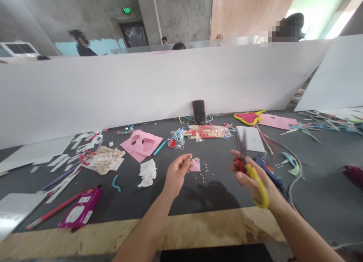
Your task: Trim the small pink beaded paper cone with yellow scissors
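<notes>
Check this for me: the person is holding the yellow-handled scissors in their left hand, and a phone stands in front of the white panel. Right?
Not quite: the scissors are in the right hand, not the left hand, as the head view shows. The phone does stand in front of the white panel.

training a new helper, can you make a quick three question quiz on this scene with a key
1. Which tool is in the right hand's grip?
2. True or false: the phone lies flat on the table.
3. Which of these is nearest the left hand?
a) purple packet
b) small pink card
c) yellow-edged pink shape

Key:
1. Scissors with a yellow handle.
2. False; it stands upright in front of the white partition.
3. b
</notes>
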The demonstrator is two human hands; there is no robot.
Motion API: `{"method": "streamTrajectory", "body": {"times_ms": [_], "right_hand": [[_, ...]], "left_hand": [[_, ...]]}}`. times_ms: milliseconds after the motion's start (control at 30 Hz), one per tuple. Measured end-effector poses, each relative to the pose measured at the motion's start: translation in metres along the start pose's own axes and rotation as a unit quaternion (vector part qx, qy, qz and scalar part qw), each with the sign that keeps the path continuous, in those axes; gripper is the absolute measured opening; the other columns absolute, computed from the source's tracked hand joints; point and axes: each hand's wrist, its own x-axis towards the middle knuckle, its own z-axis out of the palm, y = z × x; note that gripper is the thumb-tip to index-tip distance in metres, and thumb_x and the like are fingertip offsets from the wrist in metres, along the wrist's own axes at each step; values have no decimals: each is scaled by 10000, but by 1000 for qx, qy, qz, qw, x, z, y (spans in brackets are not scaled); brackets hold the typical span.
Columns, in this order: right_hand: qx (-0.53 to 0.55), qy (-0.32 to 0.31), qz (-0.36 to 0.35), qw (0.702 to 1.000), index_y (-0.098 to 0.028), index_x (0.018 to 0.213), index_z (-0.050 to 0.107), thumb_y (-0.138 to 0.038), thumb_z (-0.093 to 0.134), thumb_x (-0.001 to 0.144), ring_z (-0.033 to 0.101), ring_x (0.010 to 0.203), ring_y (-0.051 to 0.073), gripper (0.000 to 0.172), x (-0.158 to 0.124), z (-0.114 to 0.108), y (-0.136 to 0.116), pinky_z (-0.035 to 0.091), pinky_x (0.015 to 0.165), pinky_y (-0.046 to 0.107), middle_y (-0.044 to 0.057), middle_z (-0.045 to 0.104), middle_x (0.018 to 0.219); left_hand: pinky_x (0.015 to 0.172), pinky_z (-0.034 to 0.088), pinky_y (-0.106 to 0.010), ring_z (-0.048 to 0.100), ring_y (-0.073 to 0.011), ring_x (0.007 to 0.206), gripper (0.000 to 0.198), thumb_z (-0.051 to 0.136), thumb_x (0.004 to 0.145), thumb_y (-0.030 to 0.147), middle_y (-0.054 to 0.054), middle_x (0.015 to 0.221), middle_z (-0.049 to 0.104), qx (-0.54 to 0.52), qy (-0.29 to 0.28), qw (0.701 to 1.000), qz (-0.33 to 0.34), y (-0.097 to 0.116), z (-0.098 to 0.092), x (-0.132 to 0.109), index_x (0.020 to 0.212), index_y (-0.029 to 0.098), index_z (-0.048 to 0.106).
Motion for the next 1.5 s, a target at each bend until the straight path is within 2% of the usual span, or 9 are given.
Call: {"method": "streamTrajectory", "body": {"times_ms": [67,167,267,333,500,633,900,1233,1500], "right_hand": [[-134,-16,-43,990,-247,1281,426,-440,618,786,549,720,157,565,15,14,-1,482,622,284,33,542,896],[-288,-30,-119,950,-217,1230,459,-406,642,763,552,830,198,536,31,31,3,490,716,319,65,531,960],[-375,-44,-163,912,-202,1183,472,-397,630,764,549,890,237,488,34,41,13,487,757,361,91,538,975],[-401,-49,-181,897,-200,1164,480,-401,616,774,551,895,243,459,30,42,19,485,759,368,97,544,972],[-401,-40,-190,895,-194,1163,497,-398,568,812,574,874,230,412,22,38,25,483,757,348,101,580,956],[-412,-52,-191,889,-200,1168,540,-453,565,817,601,884,239,433,24,40,25,474,773,357,105,623,970],[-420,-70,-191,885,-187,1184,582,-520,546,829,613,893,237,489,22,40,28,462,754,350,120,656,1000],[-393,-76,-193,896,-191,1197,578,-526,541,831,617,891,226,497,22,41,29,496,785,344,113,648,1010],[-378,-97,-176,904,-217,1208,571,-527,536,833,640,858,206,488,21,41,30,513,743,305,99,657,1028]], "left_hand": [[648,448,-226,556,-110,652,320,607,790,407,-37,761,639,-35,-2,999,-17,-1,-1,-2,937,124,637],[686,448,-231,563,-119,693,283,626,776,410,-33,773,644,-50,8,999,-15,0,-1,-5,843,135,643],[715,440,-229,570,-130,745,249,637,776,393,-25,787,650,-67,22,997,-9,3,-1,-7,826,150,639],[731,438,-231,573,-135,768,230,630,790,382,-24,804,654,-72,24,997,-1,4,-1,-8,833,157,633],[743,448,-242,588,-146,775,224,573,841,382,-21,772,644,-33,12,999,29,7,-2,-13,847,162,613],[721,462,-250,605,-153,747,240,555,851,386,-25,751,642,6,1,999,38,7,0,-15,894,157,612],[679,446,-241,582,-151,726,225,515,871,378,-24,754,622,54,-21,997,52,1,1,-16,865,169,598],[623,409,-232,550,-144,660,228,485,884,351,-23,725,603,96,-36,993,56,0,-1,-17,795,170,590],[597,397,-224,518,-131,616,222,496,880,333,-11,688,575,102,-41,992,58,5,-3,-17,756,172,584]]}}
